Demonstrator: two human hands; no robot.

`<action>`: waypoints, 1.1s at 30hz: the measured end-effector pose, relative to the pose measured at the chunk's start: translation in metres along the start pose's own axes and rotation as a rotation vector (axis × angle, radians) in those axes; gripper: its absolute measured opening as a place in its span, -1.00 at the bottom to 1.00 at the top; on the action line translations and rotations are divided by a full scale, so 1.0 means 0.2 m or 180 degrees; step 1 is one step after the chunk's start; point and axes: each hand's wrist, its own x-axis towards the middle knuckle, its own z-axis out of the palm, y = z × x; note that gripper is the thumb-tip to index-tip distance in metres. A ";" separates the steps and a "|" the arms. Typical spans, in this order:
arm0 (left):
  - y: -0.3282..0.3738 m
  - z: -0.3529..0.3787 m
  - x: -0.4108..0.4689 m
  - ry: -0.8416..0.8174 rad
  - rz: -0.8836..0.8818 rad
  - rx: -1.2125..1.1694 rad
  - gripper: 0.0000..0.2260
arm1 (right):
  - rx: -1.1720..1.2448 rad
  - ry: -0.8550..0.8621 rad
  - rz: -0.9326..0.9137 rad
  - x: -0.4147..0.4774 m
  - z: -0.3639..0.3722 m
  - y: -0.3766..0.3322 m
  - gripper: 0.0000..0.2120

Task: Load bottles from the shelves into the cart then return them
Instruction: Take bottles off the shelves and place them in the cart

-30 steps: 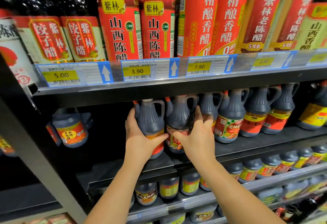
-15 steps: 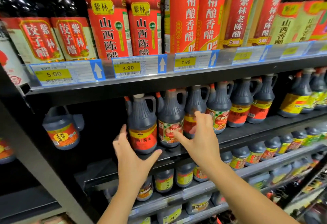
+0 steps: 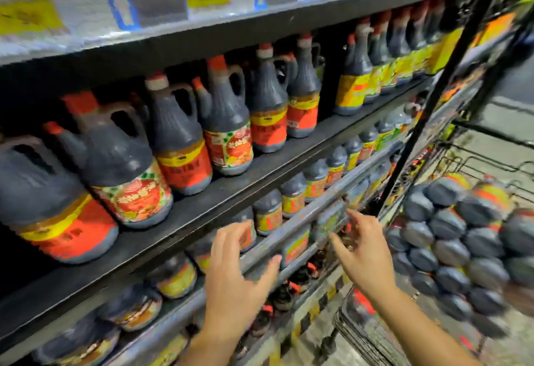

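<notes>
Bottles of dark sauce [image 3: 228, 134] with handles and red caps stand in a row on the black shelf [image 3: 202, 209], red and yellow labels facing out. More dark bottles [image 3: 450, 250] lie stacked in the wire cart [image 3: 358, 334] at the right, bases showing. In front of the lower shelves [image 3: 303, 221], the left hand [image 3: 234, 276] and the right hand [image 3: 364, 258] hover empty, fingers spread, gripping nothing. The view is motion-blurred.

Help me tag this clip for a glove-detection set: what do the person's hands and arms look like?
The left hand and right hand wear no gloves; no ring, watch or bracelet shows, though the frame is motion-blurred. The left forearm and right forearm are uncovered to the picture's edge; no sleeve is in view.
</notes>
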 end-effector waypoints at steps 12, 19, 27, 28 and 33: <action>0.15 1.38 -0.04 -0.2122 -0.0242 0.0059 -0.41 | -0.0094 -0.0291 0.1945 -0.24 -0.17 1.27 -0.41; 0.03 2.03 -0.25 -0.3053 -0.0559 0.0382 -0.38 | -0.0389 -0.0882 0.2956 -0.36 -0.10 1.77 -0.38; -0.27 2.53 -0.49 -0.3635 -0.1056 0.1401 -0.24 | -0.0351 -0.1225 0.4481 -0.51 0.12 2.16 -0.25; -0.31 2.57 -0.52 -0.3684 -0.1134 0.1476 -0.20 | -0.0442 -0.1176 0.4580 -0.52 0.16 2.20 -0.21; -0.48 2.72 -0.61 -0.3602 -0.1418 0.1740 -0.08 | -0.0703 -0.0642 0.5334 -0.54 0.30 2.32 0.02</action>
